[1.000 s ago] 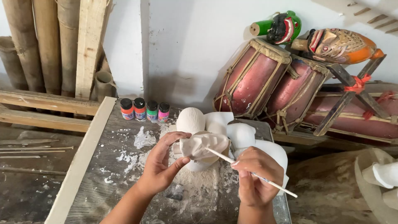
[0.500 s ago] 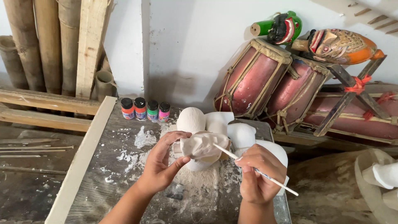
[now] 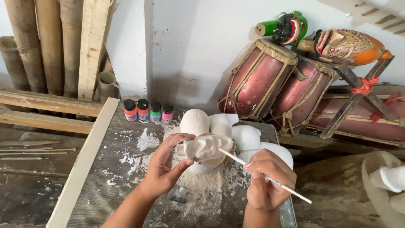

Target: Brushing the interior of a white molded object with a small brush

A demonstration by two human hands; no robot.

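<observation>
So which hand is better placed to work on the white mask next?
Probably the right hand: it holds the stick with its tip at the mask, while the left hand is busy gripping the mask.

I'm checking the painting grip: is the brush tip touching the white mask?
Touching. The head view shows the brush, held in the right hand, running up until its tip meets the mask in the left hand, no gap.

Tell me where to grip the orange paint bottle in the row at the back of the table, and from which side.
Probably take the orange paint bottle by its black cap or shoulder, coming from above or from the left. It stands upright at the left end of the row, with a second bottle tight against its right side, so only top, front and left are free.
</observation>
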